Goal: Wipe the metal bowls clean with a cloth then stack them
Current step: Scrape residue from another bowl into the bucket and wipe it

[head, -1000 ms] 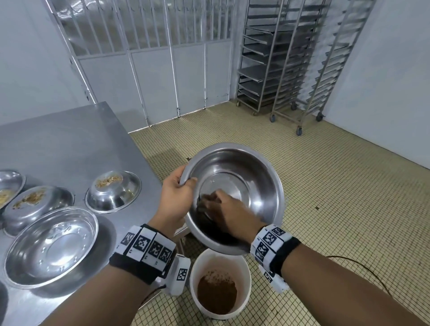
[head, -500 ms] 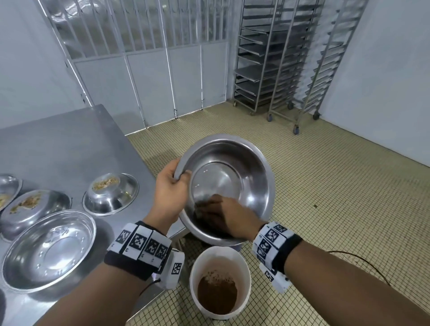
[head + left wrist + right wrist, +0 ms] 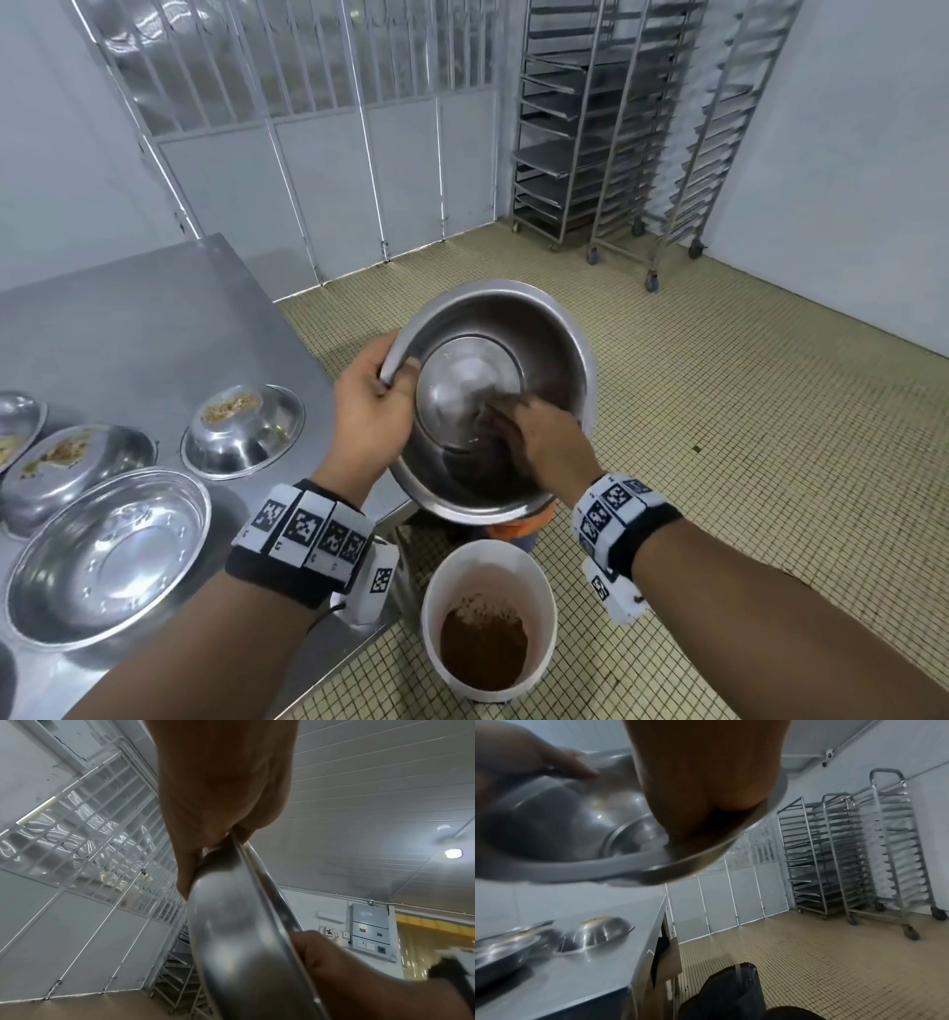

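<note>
Head view: left hand (image 3: 367,411) grips the tilted metal bowl (image 3: 549,339) by its rim, thumb inside; right hand (image 3: 547,444) inside, fingers curled on what may be a dark cloth (blurred). Left wrist view: fingers (image 3: 187,870) behind the bowl's wall. Right wrist view: fingertips hidden.

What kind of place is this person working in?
Most likely a commercial kitchen or bakery prep room. Tall wheeled tray racks stand against the far wall, the worktop is a stainless steel table with several metal bowls on it, and the floor is small-tiled.
</note>
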A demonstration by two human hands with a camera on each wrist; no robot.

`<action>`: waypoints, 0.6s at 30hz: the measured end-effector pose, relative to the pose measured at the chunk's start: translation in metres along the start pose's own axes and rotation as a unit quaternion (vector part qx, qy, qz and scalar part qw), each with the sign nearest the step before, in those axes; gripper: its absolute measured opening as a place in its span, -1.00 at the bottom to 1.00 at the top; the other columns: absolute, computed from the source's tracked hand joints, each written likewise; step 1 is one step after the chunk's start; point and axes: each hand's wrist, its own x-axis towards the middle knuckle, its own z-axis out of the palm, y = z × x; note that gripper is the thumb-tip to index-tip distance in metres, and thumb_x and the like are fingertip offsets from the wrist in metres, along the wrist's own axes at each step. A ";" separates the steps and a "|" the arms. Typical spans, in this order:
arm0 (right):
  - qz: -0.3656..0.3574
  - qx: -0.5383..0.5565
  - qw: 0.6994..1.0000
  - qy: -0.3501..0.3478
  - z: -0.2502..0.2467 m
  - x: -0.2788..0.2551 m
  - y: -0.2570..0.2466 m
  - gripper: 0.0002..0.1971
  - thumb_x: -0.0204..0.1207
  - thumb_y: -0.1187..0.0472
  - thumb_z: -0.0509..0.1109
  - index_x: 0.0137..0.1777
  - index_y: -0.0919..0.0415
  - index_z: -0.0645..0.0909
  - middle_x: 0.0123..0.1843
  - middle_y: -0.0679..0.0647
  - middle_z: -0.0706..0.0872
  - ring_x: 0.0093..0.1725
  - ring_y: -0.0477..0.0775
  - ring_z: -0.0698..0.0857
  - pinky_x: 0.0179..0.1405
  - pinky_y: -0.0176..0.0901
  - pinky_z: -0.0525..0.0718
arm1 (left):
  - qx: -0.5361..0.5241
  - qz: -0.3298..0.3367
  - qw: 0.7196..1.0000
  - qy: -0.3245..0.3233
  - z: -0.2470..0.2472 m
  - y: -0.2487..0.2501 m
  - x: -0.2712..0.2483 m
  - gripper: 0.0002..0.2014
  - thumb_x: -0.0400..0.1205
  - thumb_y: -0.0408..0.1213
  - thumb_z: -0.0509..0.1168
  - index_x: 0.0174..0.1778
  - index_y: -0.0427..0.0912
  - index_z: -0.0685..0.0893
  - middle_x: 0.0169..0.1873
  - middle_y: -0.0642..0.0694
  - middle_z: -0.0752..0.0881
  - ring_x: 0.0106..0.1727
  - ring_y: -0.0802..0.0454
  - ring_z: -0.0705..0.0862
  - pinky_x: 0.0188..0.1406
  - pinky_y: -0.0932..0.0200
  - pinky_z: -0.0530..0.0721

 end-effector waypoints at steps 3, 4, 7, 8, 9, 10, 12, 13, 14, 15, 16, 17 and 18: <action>-0.051 0.008 0.998 -0.025 0.009 -0.011 -0.006 -0.74 0.76 -0.13 0.22 0.33 -0.18 0.63 0.18 0.00 0.79 0.08 0.13 0.75 0.02 0.05 0.74 | 0.008 0.008 1.000 -0.009 0.004 -0.003 0.007 -0.74 0.78 -0.42 0.29 0.26 -0.04 0.78 -0.02 -0.21 0.79 -0.06 -0.20 0.79 -0.08 -0.07 0.78; -0.070 0.026 0.997 -0.022 0.011 -0.014 -0.007 -0.73 0.75 -0.13 0.24 0.28 -0.14 0.70 0.16 -0.04 0.78 0.10 0.08 0.73 0.02 -0.01 0.71 | 0.016 0.016 1.000 -0.013 0.006 -0.003 0.008 -0.74 0.77 -0.42 0.29 0.26 -0.04 0.78 -0.02 -0.20 0.80 -0.04 -0.24 0.79 -0.05 -0.12 0.79; -0.113 0.062 0.991 -0.033 0.019 -0.022 -0.006 -0.70 0.75 -0.13 0.25 0.31 -0.16 0.74 0.19 -0.17 0.73 0.16 -0.09 0.66 0.10 -0.22 0.60 | 0.024 0.030 0.999 -0.016 0.008 -0.005 0.011 -0.74 0.76 -0.42 0.29 0.26 -0.07 0.78 -0.04 -0.16 0.80 0.03 -0.22 0.77 0.09 -0.13 0.75; -0.113 0.074 0.990 -0.046 0.020 -0.024 -0.005 -0.67 0.75 -0.18 0.21 0.33 -0.19 0.72 0.19 -0.18 0.71 0.16 -0.12 0.66 0.12 -0.19 0.63 | 0.029 0.032 0.999 -0.016 0.008 -0.006 0.011 -0.74 0.76 -0.42 0.29 0.26 -0.07 0.78 -0.06 -0.15 0.79 0.01 -0.21 0.76 0.06 -0.08 0.74; -0.110 0.080 0.989 -0.061 0.019 -0.027 -0.005 -0.62 0.74 -0.23 0.16 0.35 -0.21 0.71 0.18 -0.19 0.70 0.14 -0.12 0.66 0.13 -0.12 0.67 | 0.036 0.036 0.999 -0.015 0.008 -0.008 0.011 -0.74 0.76 -0.43 0.30 0.25 -0.08 0.78 -0.09 -0.12 0.78 -0.01 -0.19 0.75 0.01 0.01 0.72; -0.104 0.075 0.989 -0.077 0.018 -0.029 -0.005 -0.60 0.74 -0.26 0.14 0.37 -0.22 0.70 0.18 -0.17 0.69 0.13 -0.10 0.67 0.13 -0.05 0.69 | 0.042 0.039 0.998 -0.013 0.008 -0.009 0.011 -0.74 0.75 -0.44 0.30 0.24 -0.08 0.78 -0.11 -0.08 0.77 -0.03 -0.14 0.74 -0.03 0.11 0.69; -0.087 0.053 0.988 -0.114 0.012 -0.031 -0.008 -0.61 0.74 -0.24 0.17 0.40 -0.22 0.69 0.22 -0.14 0.68 0.15 -0.05 0.66 0.17 0.01 0.68 | 0.046 0.038 0.998 -0.008 0.008 -0.012 0.008 -0.74 0.75 -0.45 0.31 0.23 -0.06 0.77 -0.09 -0.04 0.76 -0.03 -0.09 0.73 -0.08 0.26 0.65; -0.083 0.050 0.987 -0.128 0.008 -0.033 -0.008 -0.62 0.74 -0.22 0.19 0.40 -0.21 0.69 0.25 -0.13 0.68 0.18 -0.04 0.66 0.19 0.00 0.66 | 0.046 0.034 0.998 -0.005 0.010 -0.012 0.007 -0.74 0.75 -0.45 0.31 0.21 -0.02 0.76 -0.08 -0.05 0.76 -0.04 -0.07 0.73 -0.09 0.27 0.65; -0.082 0.057 0.987 -0.130 0.005 -0.036 -0.009 -0.63 0.75 -0.22 0.20 0.39 -0.20 0.70 0.27 -0.14 0.68 0.20 -0.04 0.65 0.20 -0.01 0.65 | 0.046 0.028 0.999 -0.002 0.011 -0.014 0.007 -0.73 0.75 -0.45 0.31 0.18 0.04 0.75 -0.09 -0.03 0.76 -0.06 -0.05 0.73 -0.11 0.27 0.65; -0.080 0.067 0.986 -0.127 0.003 -0.039 -0.009 -0.64 0.75 -0.21 0.21 0.38 -0.19 0.71 0.28 -0.15 0.68 0.22 -0.05 0.65 0.20 -0.04 0.65 | 0.049 0.023 0.999 0.002 0.011 -0.015 0.007 -0.71 0.75 -0.44 0.31 0.16 0.08 0.74 -0.10 -0.01 0.75 -0.08 -0.03 0.73 -0.12 0.26 0.66; -0.076 0.075 0.987 -0.123 0.002 -0.044 -0.008 -0.66 0.75 -0.18 0.23 0.37 -0.18 0.72 0.29 -0.16 0.68 0.23 -0.07 0.64 0.19 -0.07 0.64 | 0.046 0.018 0.999 0.006 0.011 -0.017 0.007 -0.71 0.74 -0.44 0.31 0.15 0.09 0.74 -0.11 0.01 0.75 -0.10 -0.01 0.73 -0.12 0.22 0.67; -0.067 0.079 0.988 -0.117 0.002 -0.049 -0.007 -0.68 0.75 -0.13 0.25 0.36 -0.16 0.74 0.29 -0.16 0.67 0.22 -0.10 0.64 0.18 -0.10 0.64 | 0.045 0.012 0.999 0.008 0.011 -0.019 0.008 -0.72 0.74 -0.45 0.30 0.16 0.06 0.75 -0.13 0.00 0.75 -0.10 -0.03 0.73 -0.12 0.16 0.68; -0.053 0.086 0.989 -0.109 0.002 -0.054 -0.006 -0.69 0.75 -0.08 0.27 0.35 -0.12 0.75 0.25 -0.18 0.67 0.19 -0.12 0.64 0.14 -0.14 0.63 | 0.045 0.008 0.999 0.010 0.011 -0.021 0.010 -0.73 0.74 -0.44 0.29 0.18 0.00 0.76 -0.13 -0.04 0.75 -0.10 -0.08 0.73 -0.11 0.09 0.69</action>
